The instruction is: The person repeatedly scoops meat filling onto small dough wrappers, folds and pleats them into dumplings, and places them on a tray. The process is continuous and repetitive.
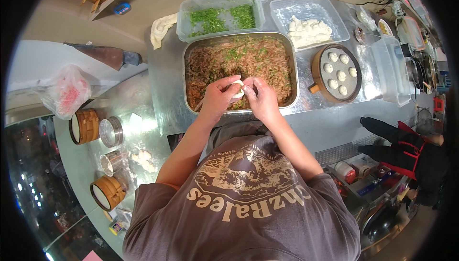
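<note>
Over a metal tray of minced filling [206, 60] flecked with green, my left hand [220, 96] holds a small piece of white dough [237, 95] with some filling in it. The fingertips of my right hand [261, 97] pinch the dough's right edge. To the right of the tray, a round bamboo steamer [317, 62] holds several small pleated buns [341, 76] on a perforated liner. Behind the tray stand a plastic tub [183, 27] of chopped greens [206, 18] and another plastic tub [339, 9] with pieces of white dough [310, 31].
A white cloth [161, 31] lies at the counter's back left. An upright plastic container [389, 70] stands right of the steamer. On the left surface are bamboo steamers [89, 126], metal rings [115, 131] and a dough scrap [144, 160]. Another person [412, 149] in dark clothes is at the far right.
</note>
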The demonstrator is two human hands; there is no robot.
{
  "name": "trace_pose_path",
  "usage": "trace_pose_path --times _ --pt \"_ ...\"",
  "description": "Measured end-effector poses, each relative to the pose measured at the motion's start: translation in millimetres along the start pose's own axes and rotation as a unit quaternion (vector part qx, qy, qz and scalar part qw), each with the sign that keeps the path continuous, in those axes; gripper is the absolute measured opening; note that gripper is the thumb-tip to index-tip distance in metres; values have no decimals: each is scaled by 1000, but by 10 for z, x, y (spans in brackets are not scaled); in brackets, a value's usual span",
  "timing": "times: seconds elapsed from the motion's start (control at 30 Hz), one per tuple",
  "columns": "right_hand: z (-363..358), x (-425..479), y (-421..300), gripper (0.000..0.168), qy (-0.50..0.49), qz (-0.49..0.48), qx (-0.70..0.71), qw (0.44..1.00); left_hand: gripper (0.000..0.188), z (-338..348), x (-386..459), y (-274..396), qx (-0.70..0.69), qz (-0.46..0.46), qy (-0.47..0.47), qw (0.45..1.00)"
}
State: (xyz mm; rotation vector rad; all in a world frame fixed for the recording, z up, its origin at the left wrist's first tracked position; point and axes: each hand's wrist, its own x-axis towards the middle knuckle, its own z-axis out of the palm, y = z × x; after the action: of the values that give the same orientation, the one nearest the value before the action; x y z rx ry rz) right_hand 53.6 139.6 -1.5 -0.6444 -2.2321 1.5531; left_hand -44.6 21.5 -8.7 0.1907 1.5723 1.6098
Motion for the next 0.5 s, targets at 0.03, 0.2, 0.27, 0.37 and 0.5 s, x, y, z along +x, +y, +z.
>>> trace_pose_path --times 0.03,0.2,0.27,0.37,0.5 --pt "-2 11 39 7 -3 -37 -27 999 33 -1 0 17 25 11 6 1000" --pt "12 -6 50 7 -8 -7 -25 1000 29 -45 34 -16 116 41 -24 992" --pt "7 1 56 8 -23 11 12 1000 29 -44 23 0 142 37 -34 989" --pt "-5 -17 106 8 -22 -31 -52 998 29 -48 -8 84 198 24 -57 978" --pt "5 -43 163 9 -45 46 -27 998 30 -66 26 -18 270 81 -60 958"
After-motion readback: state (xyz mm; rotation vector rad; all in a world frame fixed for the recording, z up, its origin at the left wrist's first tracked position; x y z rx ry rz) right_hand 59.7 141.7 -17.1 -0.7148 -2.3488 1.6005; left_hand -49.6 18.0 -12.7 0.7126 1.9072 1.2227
